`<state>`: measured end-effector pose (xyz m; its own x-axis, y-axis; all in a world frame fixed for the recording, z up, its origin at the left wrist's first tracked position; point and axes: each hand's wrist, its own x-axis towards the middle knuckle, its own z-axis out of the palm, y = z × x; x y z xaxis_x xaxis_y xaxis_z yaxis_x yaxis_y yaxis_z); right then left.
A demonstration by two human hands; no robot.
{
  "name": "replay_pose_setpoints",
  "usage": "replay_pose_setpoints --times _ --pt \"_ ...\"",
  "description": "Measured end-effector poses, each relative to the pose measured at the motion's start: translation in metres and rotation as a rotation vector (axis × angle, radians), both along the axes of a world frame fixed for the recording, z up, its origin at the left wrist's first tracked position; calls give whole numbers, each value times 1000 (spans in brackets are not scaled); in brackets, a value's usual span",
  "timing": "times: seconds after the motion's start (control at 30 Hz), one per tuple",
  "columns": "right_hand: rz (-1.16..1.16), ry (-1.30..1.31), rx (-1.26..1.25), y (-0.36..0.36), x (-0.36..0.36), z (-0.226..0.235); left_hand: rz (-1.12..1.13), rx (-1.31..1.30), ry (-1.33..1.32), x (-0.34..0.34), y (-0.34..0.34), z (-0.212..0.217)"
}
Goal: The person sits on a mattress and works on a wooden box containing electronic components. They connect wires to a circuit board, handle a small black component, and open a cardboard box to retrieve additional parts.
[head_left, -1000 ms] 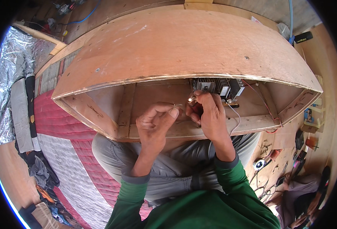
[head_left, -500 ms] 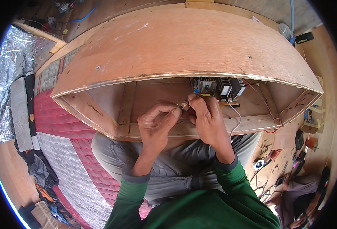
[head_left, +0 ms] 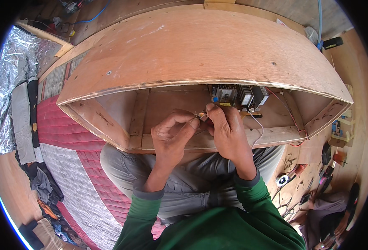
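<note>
A person in a green long-sleeved top and grey trousers sits with a large open-fronted plywood box (head_left: 200,46) across the lap, its curved top panel filling the upper half of the view and its hollow interior facing the body. Both hands meet just inside the opening, near the middle of the picture. The left hand (head_left: 173,135) has its fingers curled in narrow, thumb and forefinger pinched together on a small metallic wire end (head_left: 201,116) that sits at about one o'clock from that hand. The right hand (head_left: 230,133) comes in from four o'clock, its fingers also drawn close, forefinger and thumb tips pressed to the same tiny piece, so the two hands touch at the fingertips; the piece is too small to make out in detail. Just above the right hand, at twelve o'clock, a green circuit board with dark block components (head_left: 240,96) is fixed to the back wall of the box. A thin white wire (head_left: 258,127) loops down from the board beside the right wrist, and a red wire (head_left: 290,114) runs off toward the box's right inner wall at three o'clock. At eight o'clock lies a red and grey quilted mat (head_left: 67,137), with crinkled silver foil sheeting (head_left: 8,62) at ten o'clock. Small tools and cables (head_left: 292,183) scatter over the wooden floor at four o'clock.
</note>
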<state>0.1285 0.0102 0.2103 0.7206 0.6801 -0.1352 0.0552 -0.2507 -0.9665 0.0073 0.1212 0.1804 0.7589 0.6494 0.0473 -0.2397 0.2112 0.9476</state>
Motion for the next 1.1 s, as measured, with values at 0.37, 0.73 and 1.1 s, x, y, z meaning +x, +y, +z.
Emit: replay_pose_setpoints --times 0.37,0.73,1.1 --pt "-76 28 52 -11 18 30 8 -116 46 -3 0 -1" --pt "-47 -207 197 -2 13 17 123 36 30 -5 4 -8" --pt "132 -719 -393 45 38 -18 365 -378 210 -6 14 -23"
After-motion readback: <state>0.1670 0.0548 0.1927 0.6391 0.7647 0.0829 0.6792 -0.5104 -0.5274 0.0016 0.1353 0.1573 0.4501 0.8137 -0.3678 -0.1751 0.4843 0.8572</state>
